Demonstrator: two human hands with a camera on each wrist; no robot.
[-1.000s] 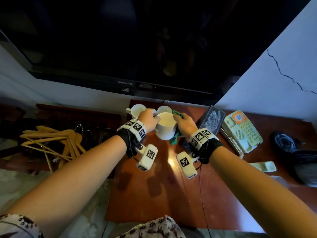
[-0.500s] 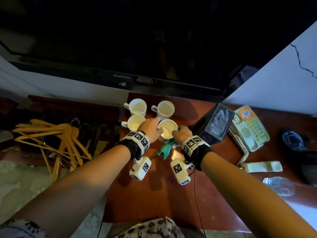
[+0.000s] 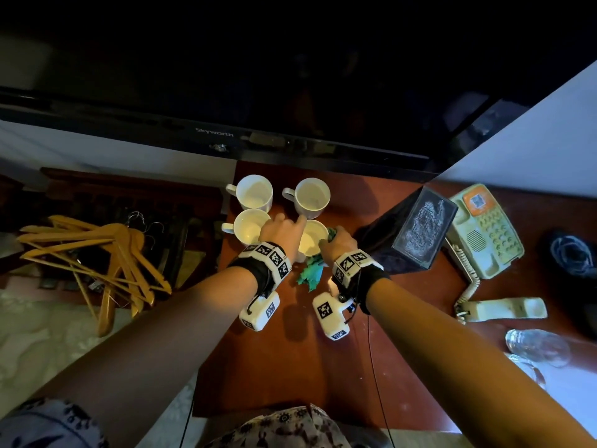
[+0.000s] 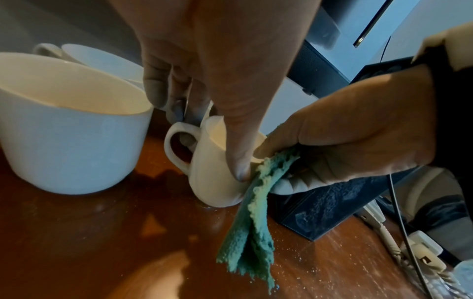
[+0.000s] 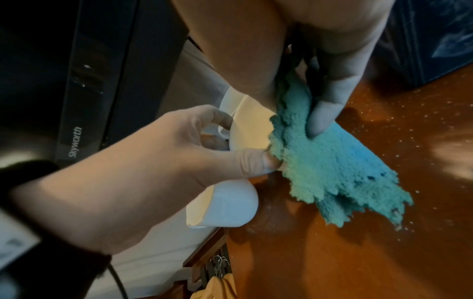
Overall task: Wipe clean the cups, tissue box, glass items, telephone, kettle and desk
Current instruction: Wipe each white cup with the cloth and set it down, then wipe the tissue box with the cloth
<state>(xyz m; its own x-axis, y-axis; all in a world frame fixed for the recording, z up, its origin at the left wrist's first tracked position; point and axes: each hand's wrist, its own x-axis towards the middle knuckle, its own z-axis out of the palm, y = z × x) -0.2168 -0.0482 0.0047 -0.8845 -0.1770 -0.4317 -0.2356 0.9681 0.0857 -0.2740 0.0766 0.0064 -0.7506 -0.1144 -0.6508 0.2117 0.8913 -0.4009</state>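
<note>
Wooden coat hangers (image 3: pixel 93 250) are lying in a heap at your far left, off the desk's left edge. Moving right, four white cups are standing in a cluster at the back left of the red-brown desk (image 3: pixel 290 367): two rear cups (image 3: pixel 255 192) (image 3: pixel 311 195) close under the television, a front left cup (image 3: pixel 247 226), and the front right cup (image 3: pixel 311 242) you are working on. Your left hand (image 3: pixel 281 232) is gripping that cup, fingers curled at its handle and the thumb pressing down the near wall, as the left wrist view is showing. Your right hand (image 3: pixel 339 244) is clenching a teal cloth (image 3: pixel 311 273) against the cup's right side; in the right wrist view the thumb is pinning the cloth to the rim while its loose end is hanging down toward the desk.

Above the cups, the black television (image 3: pixel 290 76) is carrying the word "Skyworth" (image 3: pixel 214 132) on its lower bezel, the only writing you can read. Right of your hands, a dark tissue box (image 3: pixel 420 231) is standing tilted, its pale patterned face turned up. Beside it the pale green telephone (image 3: pixel 484 231) is showing an orange label with a small square code, too small to make out, and its handset (image 3: pixel 504 308) is lying off the cradle nearer you, joined by a coiled cord. A clear glass item (image 3: pixel 536 345) is lying at the near right.
</note>
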